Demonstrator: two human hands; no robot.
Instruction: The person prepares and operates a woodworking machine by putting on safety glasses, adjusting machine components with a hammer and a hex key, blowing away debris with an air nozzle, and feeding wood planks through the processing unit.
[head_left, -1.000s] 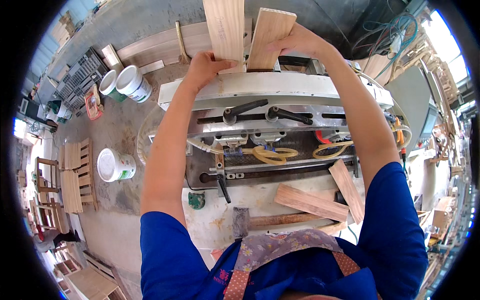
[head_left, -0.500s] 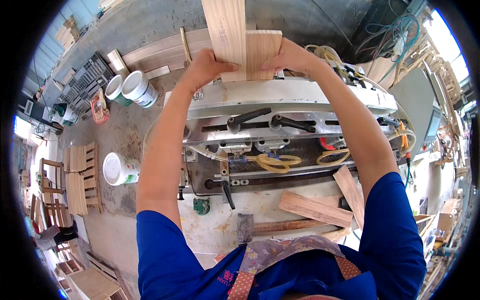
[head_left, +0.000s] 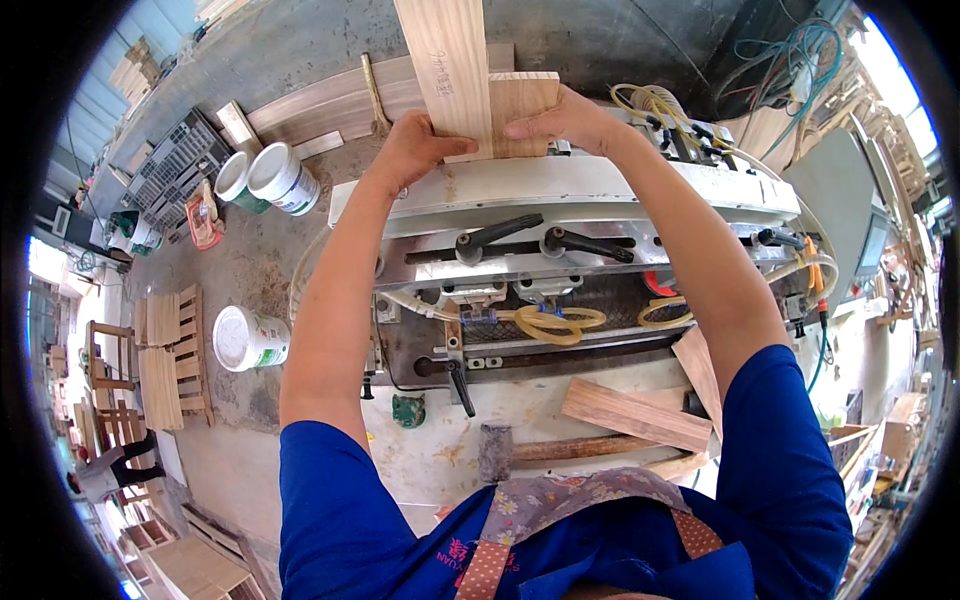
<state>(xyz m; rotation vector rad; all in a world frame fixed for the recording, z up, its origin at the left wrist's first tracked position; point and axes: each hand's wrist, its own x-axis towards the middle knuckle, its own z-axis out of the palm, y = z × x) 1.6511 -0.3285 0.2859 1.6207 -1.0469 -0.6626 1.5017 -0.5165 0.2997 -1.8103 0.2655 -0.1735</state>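
Just beyond the far edge of the machine's white beam [head_left: 560,190], I have two wooden boards up, side by side. My left hand [head_left: 412,155] grips the longer board [head_left: 445,70] low on its left edge, thumb across the front face, the other fingers partly hidden. My right hand [head_left: 570,122] grips the shorter board [head_left: 522,105] by its right edge, thumb pressed on the front, the other fingers mostly out of sight behind. Longer board sticks up well past the shorter one, top end cut off by the view, handwritten marks on its face. Boards meet along their long edges; can't tell whether they overlap a little. Lower ends sit at the beam's far edge; contact there unclear.

Nearer me on the machine: two black lever handles [head_left: 500,235] on a metal rail and coiled yellow hose [head_left: 560,325] under it.

Pale surface [head_left: 445,445] between machine and apron: mallet [head_left: 540,450] lying toward the near edge, head to the left; loose board [head_left: 635,415] slanting just beyond its handle; green object [head_left: 408,411] near the machine, kind unclear. Off to the left, white bucket [head_left: 250,338] on the floor [head_left: 250,405].
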